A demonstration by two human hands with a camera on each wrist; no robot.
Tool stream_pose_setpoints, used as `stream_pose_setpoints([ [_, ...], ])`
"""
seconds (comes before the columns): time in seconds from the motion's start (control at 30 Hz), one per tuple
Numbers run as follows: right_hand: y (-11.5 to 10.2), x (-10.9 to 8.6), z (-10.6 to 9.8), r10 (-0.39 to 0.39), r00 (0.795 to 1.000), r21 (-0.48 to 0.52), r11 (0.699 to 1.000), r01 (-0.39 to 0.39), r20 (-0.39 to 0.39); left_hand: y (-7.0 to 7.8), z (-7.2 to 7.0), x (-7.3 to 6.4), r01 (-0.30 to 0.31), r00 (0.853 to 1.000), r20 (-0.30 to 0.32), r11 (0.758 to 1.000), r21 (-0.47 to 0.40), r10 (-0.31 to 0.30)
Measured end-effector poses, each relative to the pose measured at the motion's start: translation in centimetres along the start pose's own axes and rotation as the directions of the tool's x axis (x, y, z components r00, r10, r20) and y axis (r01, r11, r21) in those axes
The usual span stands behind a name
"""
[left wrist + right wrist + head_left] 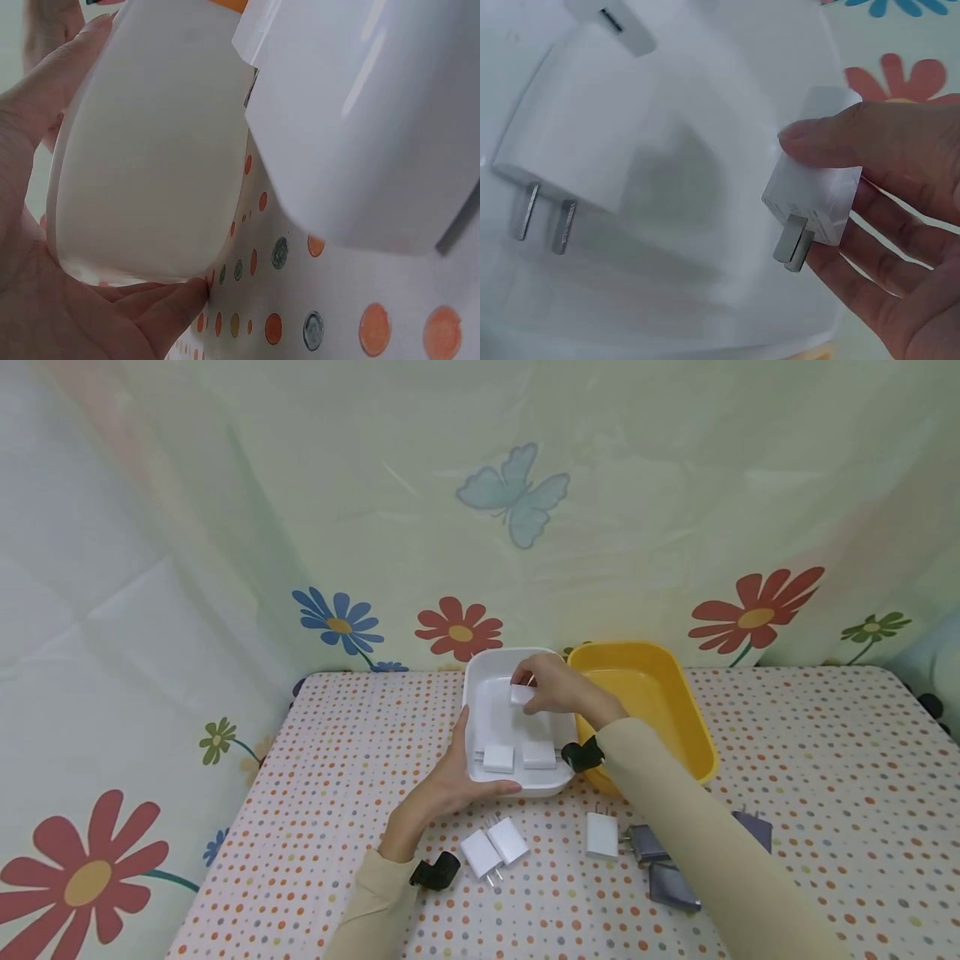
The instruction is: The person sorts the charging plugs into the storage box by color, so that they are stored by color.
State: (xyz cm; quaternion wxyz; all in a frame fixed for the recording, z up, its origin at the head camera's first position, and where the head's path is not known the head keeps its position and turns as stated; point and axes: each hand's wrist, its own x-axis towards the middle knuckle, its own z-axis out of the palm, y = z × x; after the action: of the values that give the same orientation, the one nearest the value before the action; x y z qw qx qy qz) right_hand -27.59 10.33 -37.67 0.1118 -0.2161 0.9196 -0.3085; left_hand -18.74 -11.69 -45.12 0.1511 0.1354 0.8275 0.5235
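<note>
My right hand (561,683) pinches a white charger plug (522,695) between thumb and fingers above the back of a white tray (489,714). Its two metal prongs point away from the palm in the right wrist view, where the plug (814,195) shows clearly. Two more white charger plugs (498,759) (577,135) lie inside, near the tray's front. My left hand (448,782) holds the front left corner of the tray, thumb along the front wall and fingers along the left side. The left wrist view shows the tray's outer wall (150,150).
A yellow tray (637,681) stands against the white tray's right side. Two white plugs (508,841) lie in front of the white tray. Farther right are another white plug (602,835) and several dark plugs (673,886), partly behind the right sleeve. A patterned curtain (600,585) hangs behind.
</note>
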Motion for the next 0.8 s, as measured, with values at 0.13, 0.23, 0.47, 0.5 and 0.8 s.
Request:
stream_pose_setpoints([
  [0.13,0.7,0.5,0.8,0.078,0.996,-0.025,0.997,-0.077,0.051,0.0,0.0,0.1,0.011,1.000,0.004,1.000,0.004,-0.011],
  [0.23,0.9,0.5,1.2,0.138,0.987,-0.042,0.990,-0.135,0.080,-0.1,0.1,0.2,0.015,1.000,0.007,1.000,0.004,-0.015],
  [0.47,0.7,0.2,1.9,0.188,0.976,-0.094,0.979,-0.179,0.106,0.0,0.0,0.0,0.027,1.000,0.000,1.000,0.015,-0.027],
  [0.5,0.7,0.2,2.0,0.192,0.975,-0.096,0.979,-0.181,0.114,-0.1,0.0,0.0,0.030,1.000,-0.002,0.999,0.015,-0.030],
  [0.8,0.5,0.3,2.9,0.221,0.966,-0.108,0.972,-0.208,0.132,-0.2,0.0,0.0,0.033,0.999,-0.011,0.999,0.003,-0.033],
])
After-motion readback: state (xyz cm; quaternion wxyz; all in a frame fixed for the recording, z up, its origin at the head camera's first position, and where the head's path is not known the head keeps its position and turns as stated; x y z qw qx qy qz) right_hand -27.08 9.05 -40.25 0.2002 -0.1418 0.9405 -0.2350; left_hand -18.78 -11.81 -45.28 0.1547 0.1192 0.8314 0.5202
